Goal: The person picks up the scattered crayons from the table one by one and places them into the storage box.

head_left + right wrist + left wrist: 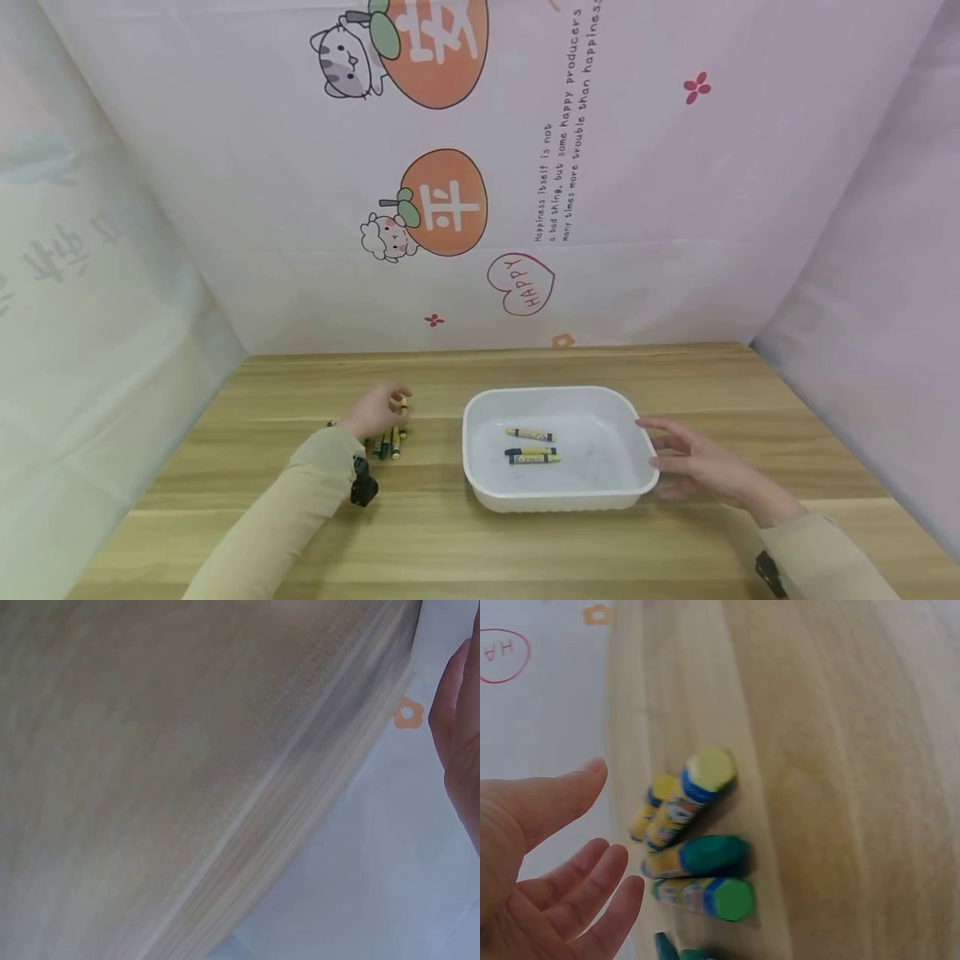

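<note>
My left hand (pixel 377 410) hovers at a small group of crayons on the table's left half. In the left wrist view its thumb and fingers (pixel 604 870) are spread apart with nothing between them. Two yellow-ended crayons (pixel 676 814), a dark green one (pixel 714 856) and a bright green one (pixel 731 900) lie side by side just beyond the fingertips. My right hand (pixel 701 467) rests its loosely extended fingers against the right rim of a white plastic tray (pixel 480 483). Inside the tray lie a crayon (pixel 531 434) and, nearer me, two more crayons (pixel 534 458) close together.
The wood-grain table (pixel 420 542) runs back to a printed white cloth wall (pixel 637 292). Cloth also hangs along the left and right sides. The tray stands at the table's middle, right of the crayon group.
</note>
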Demonstrator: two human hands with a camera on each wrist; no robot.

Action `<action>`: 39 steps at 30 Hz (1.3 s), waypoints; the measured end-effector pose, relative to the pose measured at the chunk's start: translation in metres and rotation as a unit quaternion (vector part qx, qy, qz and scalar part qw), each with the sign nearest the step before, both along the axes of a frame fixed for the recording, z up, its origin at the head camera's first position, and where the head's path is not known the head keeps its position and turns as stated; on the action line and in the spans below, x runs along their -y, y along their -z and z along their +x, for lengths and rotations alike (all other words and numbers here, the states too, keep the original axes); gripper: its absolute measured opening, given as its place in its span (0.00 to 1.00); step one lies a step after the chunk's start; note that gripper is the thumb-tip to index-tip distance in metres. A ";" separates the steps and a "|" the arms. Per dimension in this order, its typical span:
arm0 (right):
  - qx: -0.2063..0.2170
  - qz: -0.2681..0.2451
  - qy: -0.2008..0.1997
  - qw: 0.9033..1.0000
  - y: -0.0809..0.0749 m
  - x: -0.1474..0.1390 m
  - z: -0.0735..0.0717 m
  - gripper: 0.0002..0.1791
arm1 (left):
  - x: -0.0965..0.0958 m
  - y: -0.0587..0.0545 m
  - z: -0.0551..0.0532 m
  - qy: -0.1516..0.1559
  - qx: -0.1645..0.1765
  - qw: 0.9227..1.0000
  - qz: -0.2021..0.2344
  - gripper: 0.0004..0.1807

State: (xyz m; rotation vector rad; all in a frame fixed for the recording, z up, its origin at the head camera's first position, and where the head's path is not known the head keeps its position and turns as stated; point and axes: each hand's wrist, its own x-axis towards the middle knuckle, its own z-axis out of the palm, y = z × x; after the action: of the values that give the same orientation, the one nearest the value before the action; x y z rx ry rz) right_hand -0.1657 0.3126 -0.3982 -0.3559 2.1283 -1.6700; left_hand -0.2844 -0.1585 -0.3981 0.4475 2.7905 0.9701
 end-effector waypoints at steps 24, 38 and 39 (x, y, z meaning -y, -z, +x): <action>-0.010 0.007 0.002 1.000 -0.001 0.003 0.002 0.36 | -0.010 0.014 0.002 -0.019 -0.013 0.998 -0.057 0.21; -0.013 0.008 0.012 1.000 0.003 0.001 0.001 0.36 | -0.017 0.018 -0.007 -0.003 -0.011 0.998 -0.065 0.16; -0.013 0.008 0.011 1.000 0.003 0.001 0.001 0.36 | -0.017 0.017 -0.007 -0.001 -0.013 0.998 -0.067 0.17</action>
State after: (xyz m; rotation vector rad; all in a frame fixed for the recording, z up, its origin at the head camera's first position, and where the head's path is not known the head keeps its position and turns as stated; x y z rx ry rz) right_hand -0.1643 0.3119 -0.4007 -0.3510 2.1713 -1.6680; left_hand -0.2916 -0.1415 -0.4154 0.4430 2.8571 0.7772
